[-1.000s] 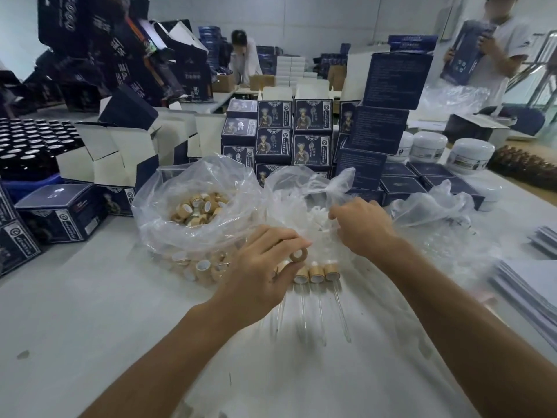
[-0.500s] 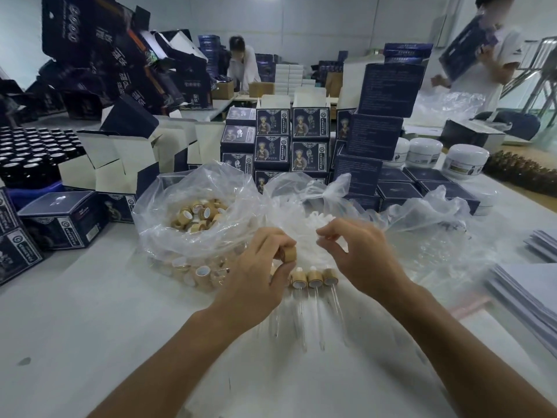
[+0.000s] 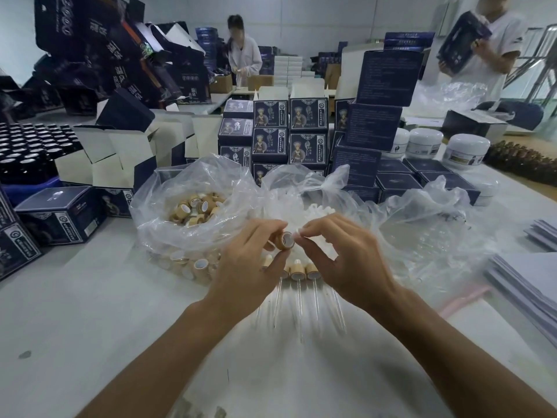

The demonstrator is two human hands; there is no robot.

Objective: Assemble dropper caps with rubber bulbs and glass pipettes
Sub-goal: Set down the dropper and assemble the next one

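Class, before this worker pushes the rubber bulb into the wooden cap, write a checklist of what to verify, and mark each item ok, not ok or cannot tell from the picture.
1. Cap held firmly: ok. The left hand grips the wooden cap between thumb and fingers.
2. Cap opening faces the other hand: ok. Its white-lined opening points toward the right hand.
3. Bulb in hand: ok. The right hand pinches a small white rubber bulb at its fingertips.
4. Bulb lined up with the cap: ok. It sits right beside the cap's opening.
5. Bulb the right way round: cannot tell, too small and partly hidden.
6. Finished droppers out of the way: ok. They lie on the table below the hands.
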